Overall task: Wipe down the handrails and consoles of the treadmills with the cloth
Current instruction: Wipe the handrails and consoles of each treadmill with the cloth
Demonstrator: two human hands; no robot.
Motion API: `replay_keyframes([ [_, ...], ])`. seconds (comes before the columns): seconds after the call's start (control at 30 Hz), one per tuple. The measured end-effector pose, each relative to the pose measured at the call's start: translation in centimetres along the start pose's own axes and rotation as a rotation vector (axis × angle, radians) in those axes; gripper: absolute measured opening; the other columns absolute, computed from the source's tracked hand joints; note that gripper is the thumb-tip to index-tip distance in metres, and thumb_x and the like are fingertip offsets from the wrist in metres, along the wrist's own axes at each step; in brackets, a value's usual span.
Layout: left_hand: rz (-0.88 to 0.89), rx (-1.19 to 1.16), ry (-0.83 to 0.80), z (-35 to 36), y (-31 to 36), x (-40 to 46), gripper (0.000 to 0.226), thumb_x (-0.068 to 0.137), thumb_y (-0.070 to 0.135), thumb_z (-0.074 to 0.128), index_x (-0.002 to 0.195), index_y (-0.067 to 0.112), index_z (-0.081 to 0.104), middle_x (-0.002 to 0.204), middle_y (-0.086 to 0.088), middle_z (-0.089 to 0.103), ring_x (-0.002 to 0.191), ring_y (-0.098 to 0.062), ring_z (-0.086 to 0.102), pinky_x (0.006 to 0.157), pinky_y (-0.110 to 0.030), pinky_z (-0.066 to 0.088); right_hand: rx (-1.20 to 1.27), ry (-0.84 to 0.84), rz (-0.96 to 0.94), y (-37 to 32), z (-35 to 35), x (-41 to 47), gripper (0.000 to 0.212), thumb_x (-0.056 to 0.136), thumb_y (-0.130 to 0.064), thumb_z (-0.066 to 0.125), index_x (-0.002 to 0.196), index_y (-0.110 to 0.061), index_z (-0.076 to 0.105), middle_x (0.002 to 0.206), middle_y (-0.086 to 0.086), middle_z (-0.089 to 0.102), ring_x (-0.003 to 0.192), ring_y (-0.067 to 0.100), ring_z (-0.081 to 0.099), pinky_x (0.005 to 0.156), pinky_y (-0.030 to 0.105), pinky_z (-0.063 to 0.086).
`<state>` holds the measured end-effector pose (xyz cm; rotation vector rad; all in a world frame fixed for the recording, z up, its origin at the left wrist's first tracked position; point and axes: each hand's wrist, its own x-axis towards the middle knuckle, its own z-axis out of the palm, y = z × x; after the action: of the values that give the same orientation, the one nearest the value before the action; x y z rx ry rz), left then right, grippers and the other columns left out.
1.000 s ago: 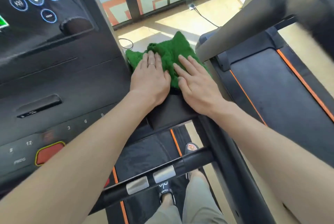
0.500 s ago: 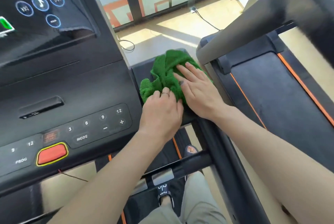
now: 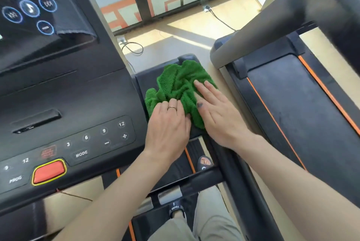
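- The cloth [image 3: 180, 89], green and terry-looking, sat bunched up on the flat black tray [image 3: 141, 83] at the right edge of the console [image 3: 78, 104], just beside the speed keypad [image 3: 105, 135].
- Left hand [image 3: 168, 129] was at the near end of the cloth with its fingers [image 3: 171, 104] curled into the fabric, clamped on a fold. My guess is that hand was doing the pulling, dragging the wad across the tray.
- Right hand [image 3: 220, 112] lay flat on the right side of the cloth, fingers straight and slightly apart, just pressing down. Makes sense: one hand grips, the other spreads pressure so the cloth actually scrubs instead of skating.
- Cloth was crumpled, not folded, so only part of it touched the tray. The left strip of the tray showed bare.
- The big screen with the round icons [image 3: 29, 8] and the red stop button [image 3: 48, 171] sat well apart from the cloth; can't tell whether they'd been wiped.
- The front handrail [image 3: 194, 182] with its metal sensor pads ran below both forearms, nothing on it.
- A second treadmill [image 3: 292, 104] stood just to the right, so I'd say plenty of the job was left.
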<state>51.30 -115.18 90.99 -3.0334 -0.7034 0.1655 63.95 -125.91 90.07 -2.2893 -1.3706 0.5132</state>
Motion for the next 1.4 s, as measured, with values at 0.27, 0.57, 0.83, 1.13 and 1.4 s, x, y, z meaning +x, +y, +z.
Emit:
replay_keyframes([
  [0.27, -0.060, -0.186, 0.089, -0.2, -0.3, 3.1, 0.050, 0.100, 0.030, 0.031, 0.133, -0.002, 0.052, 0.144, -0.022, 0.047, 0.125, -0.038, 0.046, 0.112, -0.047, 0.038, 0.304, 0.006, 0.150, 0.3, -1.4, 9.9, 0.048, 0.111, -0.032, 0.021, 0.156, -0.027, 0.034, 0.167, -0.007, 0.018, 0.153, 0.010, 0.011, 0.122, 0.022, 0.003],
  [0.57, -0.073, -0.263, -0.126, -0.5, 0.0, 5.7, 0.065, 0.105, 0.034, 0.021, 0.161, 0.006, 0.002, 0.169, -0.008, -0.006, 0.156, -0.020, -0.005, 0.127, -0.041, 0.002, 0.582, 0.060, 0.390, 0.1, -2.2, 5.3, 0.047, 0.112, -0.028, 0.019, 0.157, -0.026, 0.032, 0.155, -0.004, 0.043, 0.134, -0.002, 0.038, 0.092, -0.002, 0.021],
  [0.83, 0.169, -0.146, -0.079, 0.6, 1.4, -1.8, 0.062, 0.106, 0.039, 0.016, 0.161, 0.012, 0.011, 0.169, -0.002, 0.005, 0.156, -0.016, 0.004, 0.127, -0.040, 0.008, 0.688, 0.058, 0.472, 1.7, 0.8, -8.3, 0.045, 0.110, -0.041, 0.027, 0.154, -0.044, 0.033, 0.156, -0.026, 0.036, 0.144, -0.009, 0.028, 0.125, 0.028, 0.017],
  [1.13, 0.063, -0.274, 0.003, 0.2, 2.1, 0.0, 0.058, 0.106, 0.030, 0.023, 0.155, -0.001, 0.028, 0.165, -0.014, 0.023, 0.154, -0.025, 0.020, 0.125, -0.041, 0.019, 0.474, 0.095, 0.361, 0.3, -0.1, 0.8, 0.048, 0.110, -0.028, 0.031, 0.158, -0.033, 0.030, 0.161, -0.001, 0.035, 0.148, 0.013, 0.031, 0.121, 0.028, 0.022],
  [1.4, 0.121, -0.499, -0.118, 2.9, 9.4, -11.2, 0.046, 0.101, 0.013, 0.022, 0.115, -0.002, 0.063, 0.126, -0.026, 0.058, 0.131, -0.039, 0.047, 0.106, -0.044, 0.047, 0.319, 0.144, 0.377, -0.6, 2.1, -12.1, 0.044, 0.107, -0.037, 0.037, 0.148, -0.054, 0.036, 0.165, -0.011, 0.023, 0.150, 0.006, 0.023, 0.117, 0.027, 0.027],
])
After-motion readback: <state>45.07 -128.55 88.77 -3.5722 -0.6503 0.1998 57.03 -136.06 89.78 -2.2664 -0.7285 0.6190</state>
